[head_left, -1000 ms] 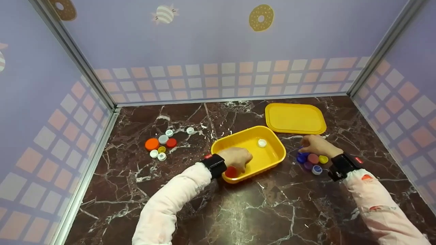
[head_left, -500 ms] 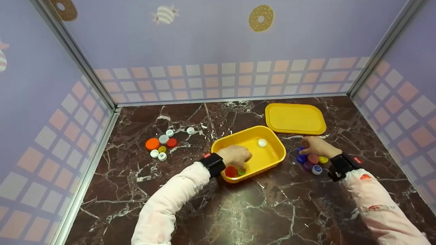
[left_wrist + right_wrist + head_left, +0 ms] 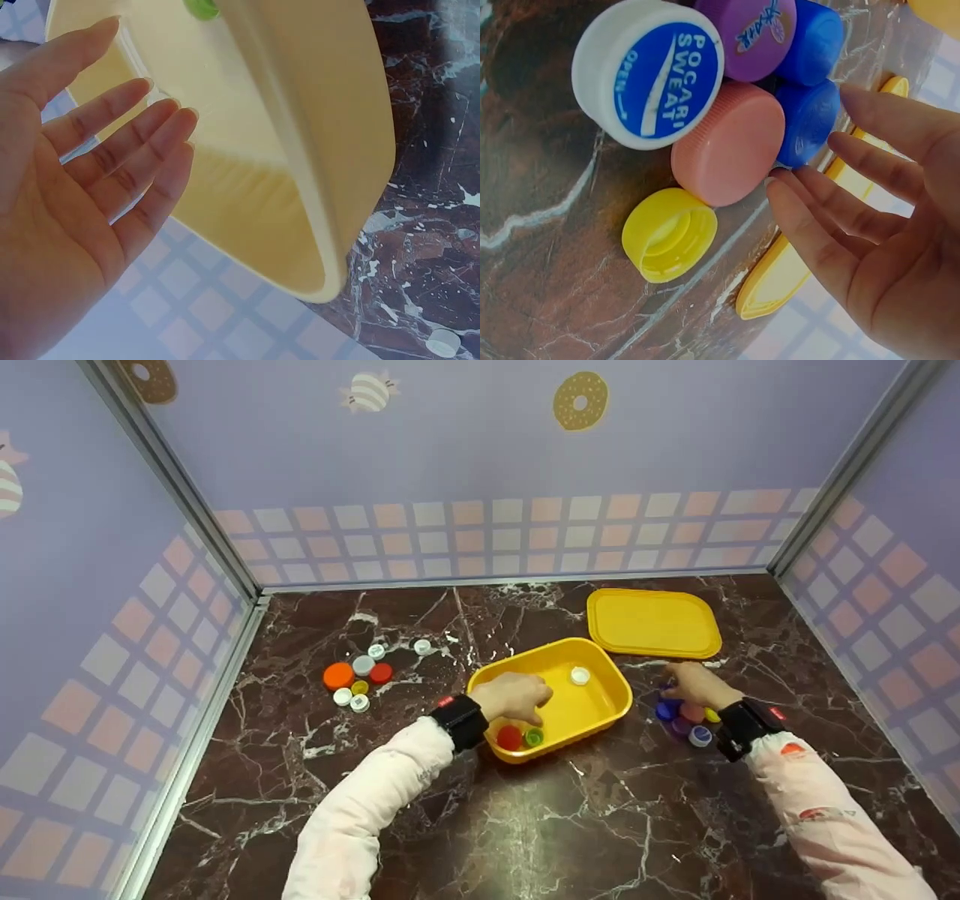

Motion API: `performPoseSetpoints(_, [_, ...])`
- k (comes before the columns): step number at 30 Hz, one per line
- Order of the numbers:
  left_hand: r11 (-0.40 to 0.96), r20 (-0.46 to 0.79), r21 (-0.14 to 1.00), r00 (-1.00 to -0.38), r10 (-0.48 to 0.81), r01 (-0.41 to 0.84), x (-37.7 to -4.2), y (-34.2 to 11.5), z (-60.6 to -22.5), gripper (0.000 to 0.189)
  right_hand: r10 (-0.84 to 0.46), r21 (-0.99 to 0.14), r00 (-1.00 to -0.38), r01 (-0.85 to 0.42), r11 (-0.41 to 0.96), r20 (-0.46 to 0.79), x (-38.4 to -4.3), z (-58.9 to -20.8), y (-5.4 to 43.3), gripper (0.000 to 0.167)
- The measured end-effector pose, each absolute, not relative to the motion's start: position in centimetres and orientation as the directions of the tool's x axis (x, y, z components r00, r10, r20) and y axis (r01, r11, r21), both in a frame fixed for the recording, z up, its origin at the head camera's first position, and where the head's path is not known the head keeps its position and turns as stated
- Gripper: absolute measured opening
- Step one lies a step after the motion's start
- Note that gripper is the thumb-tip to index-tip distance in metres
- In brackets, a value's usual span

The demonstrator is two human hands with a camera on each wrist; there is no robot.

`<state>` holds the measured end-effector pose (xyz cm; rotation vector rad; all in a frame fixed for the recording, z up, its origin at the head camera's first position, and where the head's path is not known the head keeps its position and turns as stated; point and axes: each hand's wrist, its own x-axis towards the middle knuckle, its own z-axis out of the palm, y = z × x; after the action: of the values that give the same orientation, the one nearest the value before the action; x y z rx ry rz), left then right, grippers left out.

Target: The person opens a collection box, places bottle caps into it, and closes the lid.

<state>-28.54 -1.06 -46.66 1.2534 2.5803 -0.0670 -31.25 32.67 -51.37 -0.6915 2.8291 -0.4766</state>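
1. Left of the yellow box [image 3: 585,711], a loose group holds an orange cap [image 3: 338,676], a grey cap [image 3: 364,665], a red cap [image 3: 381,673], a small yellow cap [image 3: 360,688] and several white caps [image 3: 343,697].
2. Far right of the box lies the yellow lid [image 3: 654,622], its length running left to right.
3. Right of the box, a pink cap [image 3: 731,146], a purple cap [image 3: 750,37], a white-and-blue cap [image 3: 649,75] and a bright yellow cap [image 3: 670,234] crowd around two blue caps [image 3: 810,124].
4. The box faces upward, its long axis running from near left to far right. Inside are a red disc [image 3: 509,738] and green cap [image 3: 534,737] at the near left, and a white piece [image 3: 580,676] farther right.
5. The left hand [image 3: 516,696] covers part of the box's left end; its fingers are extended, slightly bent, thumb apart, holding nothing.
6. The right hand [image 3: 701,685] has its fingers loosely extended and thumb apart, tips at the blue caps; I cannot tell whether they touch.
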Motion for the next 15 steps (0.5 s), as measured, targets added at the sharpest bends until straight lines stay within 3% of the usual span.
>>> performPoseSetpoints(5, [0.626, -0.242, 0.072, -0.595, 0.767, 0.777, -28.6, -1.5, -46.4, 0.03, -0.49, -0.349, -0.87, -0.443, 0.826, -0.054, -31.2, -51.8, 32.4, 0.023])
performPoseSetpoints(15, [0.654, -0.181, 0.073, -0.635, 0.751, 0.753, -28.5, -3.1, -45.2, 0.033, -0.462, -0.365, -0.885, -0.409, 0.836, -0.066, -31.2, -51.9, 32.0, 0.025])
